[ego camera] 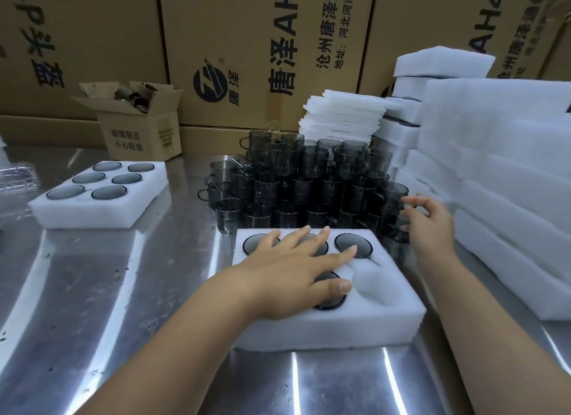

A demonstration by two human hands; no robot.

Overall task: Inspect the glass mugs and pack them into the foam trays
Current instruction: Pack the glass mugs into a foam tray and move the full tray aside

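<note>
The near foam tray (386, 322) sits on the shiny table (92, 291), right in front of the person. The left hand (290, 272) lies flat on top of it. Its fingers are straight and spread, and it presses on the packed mugs (353, 244) but grips nothing. One hole (374, 286) at the tray's 4 o'clock corner is empty. The hole at 8 o'clock is hidden under the hand.

The right hand (429, 226) is at 2 o'clock from the tray, right at the edge of the big pile of glass mugs (302, 179) that stands at 12 o'clock. Its fingers are loosely bent and hold nothing.

The step looks like getting the next mug. It is best to take one from the top or the edge of the pile, never from the bottom, so the pile does not fall. The person should turn it and look for cracks, then push it straight down into the empty hole while the left hand holds the tray steady.

A full tray (102, 210) rests at 10 o'clock.
</note>
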